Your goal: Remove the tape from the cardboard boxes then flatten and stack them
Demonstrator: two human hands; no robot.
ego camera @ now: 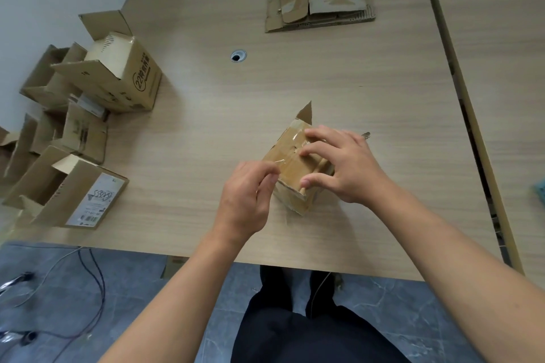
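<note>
A small brown cardboard box (290,156) stands tilted on the wooden table (339,82), with shiny clear tape (290,138) across its top face. My right hand (342,162) holds the box from the right, fingers curled over its top and thumb on the near edge. My left hand (249,197) pinches at the tape by the box's near left corner, thumb against forefinger. One flap sticks up at the box's far end. A stack of flattened boxes (320,3) lies at the far side of the table.
Several open cardboard boxes (118,74) are piled at the table's left edge, one with a white shipping label (97,200). A round cable hole (237,56) sits mid-table. A metal tool tip (365,135) shows behind my right hand. Cables (73,289) lie on the floor.
</note>
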